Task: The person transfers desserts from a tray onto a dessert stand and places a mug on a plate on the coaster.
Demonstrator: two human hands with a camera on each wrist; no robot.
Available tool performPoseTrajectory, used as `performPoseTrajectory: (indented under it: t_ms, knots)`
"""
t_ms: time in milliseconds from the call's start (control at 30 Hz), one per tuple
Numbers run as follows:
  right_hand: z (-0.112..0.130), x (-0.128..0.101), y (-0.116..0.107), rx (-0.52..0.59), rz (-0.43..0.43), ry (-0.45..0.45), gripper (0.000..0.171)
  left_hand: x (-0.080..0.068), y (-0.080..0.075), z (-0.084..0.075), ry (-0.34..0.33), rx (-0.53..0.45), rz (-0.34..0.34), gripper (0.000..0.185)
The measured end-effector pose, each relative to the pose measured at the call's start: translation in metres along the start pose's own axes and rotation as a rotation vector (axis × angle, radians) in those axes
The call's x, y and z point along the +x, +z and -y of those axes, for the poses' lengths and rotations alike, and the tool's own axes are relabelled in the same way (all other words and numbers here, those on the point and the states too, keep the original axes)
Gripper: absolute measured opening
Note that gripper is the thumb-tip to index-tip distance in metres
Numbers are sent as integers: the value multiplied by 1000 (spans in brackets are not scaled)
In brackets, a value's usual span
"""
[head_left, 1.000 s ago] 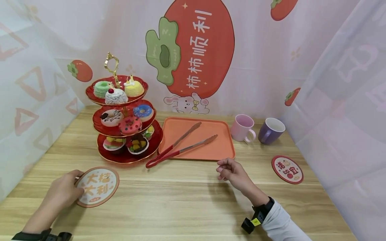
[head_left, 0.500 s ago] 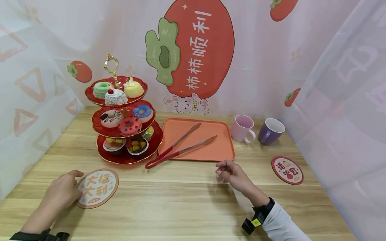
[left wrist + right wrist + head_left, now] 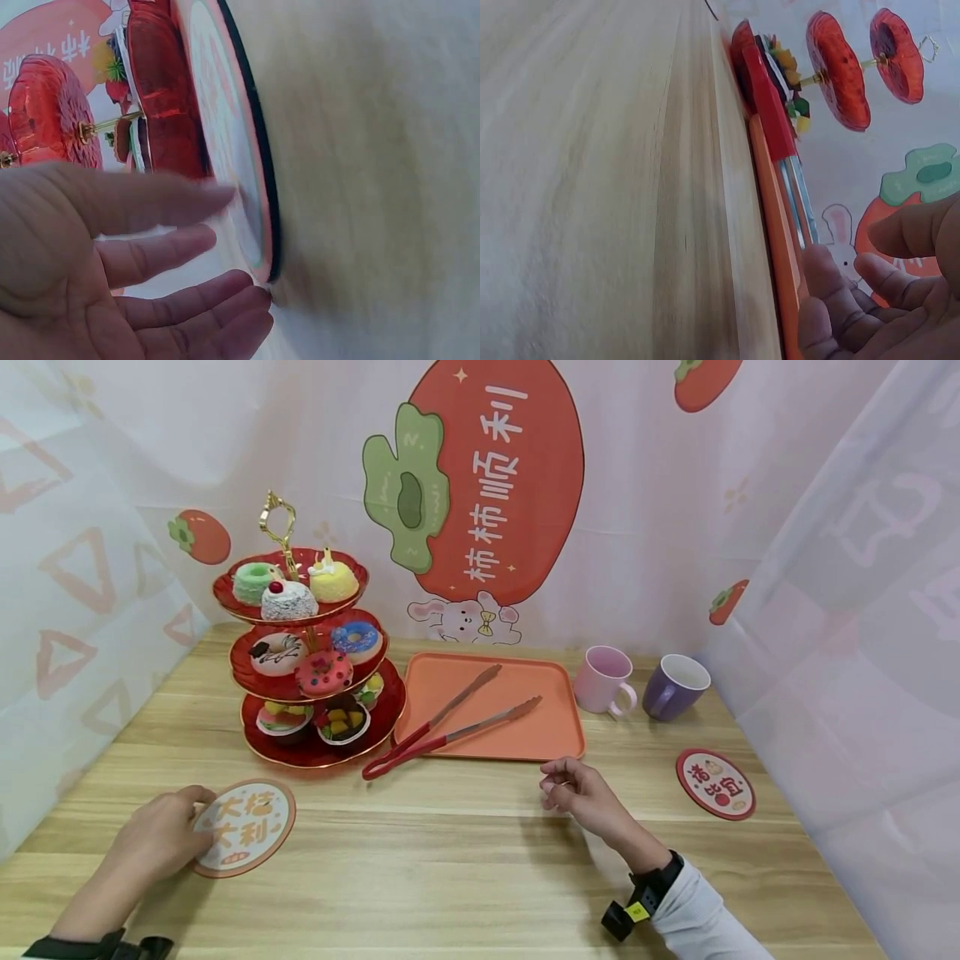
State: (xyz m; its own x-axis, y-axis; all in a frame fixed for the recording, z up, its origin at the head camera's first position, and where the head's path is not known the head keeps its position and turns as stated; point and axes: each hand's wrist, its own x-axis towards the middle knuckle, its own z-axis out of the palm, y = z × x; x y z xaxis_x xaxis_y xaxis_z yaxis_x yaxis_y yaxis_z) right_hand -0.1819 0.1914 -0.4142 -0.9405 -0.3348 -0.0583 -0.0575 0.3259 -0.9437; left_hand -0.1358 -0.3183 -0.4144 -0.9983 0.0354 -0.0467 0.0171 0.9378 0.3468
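Observation:
My left hand (image 3: pixel 161 832) is at the left rim of a round coaster (image 3: pixel 251 827) with an orange border and orange characters. In the left wrist view, the thumb reaches over the face of this coaster (image 3: pixel 229 127), while the other fingers lie beside its dark edge without closing round it. The coaster lies flat on the wooden table (image 3: pixel 420 877). Over the table, just in front of the orange tray (image 3: pixel 525 677), my right hand (image 3: pixel 585 793) holds nothing, its fingers loosely bent. Red-handled tongs (image 3: pixel 427 745) lie spread across that tray, nearest to the right hand.
A three-tier red stand (image 3: pixel 251 731) bearing several toy cakes, doughnuts and cupcakes rises at the back left. A pink mug (image 3: pixel 600 681) and a purple mug (image 3: pixel 671 689) stand back right. In front of them lies a red-rimmed coaster (image 3: pixel 716 783). Printed cloth (image 3: pixel 637 527) closes the back and sides.
The orange-bordered coaster has settled slightly. My left index finger stretched out half a second ago and is now bent over the rim again. The right hand stays in place.

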Motion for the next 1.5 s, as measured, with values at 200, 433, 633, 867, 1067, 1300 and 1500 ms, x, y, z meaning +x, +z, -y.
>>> performPoseTrajectory:
  t_ms: [200,433,633,867,1067,1300,1500]
  knots:
    - [-3,4,-10,-67,-94,6,33,0,1,-14,64,-3,-32,42]
    - [-11,12,-32,-124,-164,44,38,-4,1,-40,150,-57,-72,42]
    - [-16,20,-52,-143,-225,93,41,-4,0,-62,266,-98,-101,41]
    - [-26,29,-72,-100,-311,144,44,-2,1,-80,348,-69,-117,37]
    - [-29,34,-86,-81,-401,212,48,-1,3,-95,455,-58,-127,40]
    - [-32,39,-99,-32,-483,205,53,-1,8,-111,505,-94,-115,41]
    - [-40,48,-109,34,-498,243,54,-3,14,-126,547,-121,-68,41]
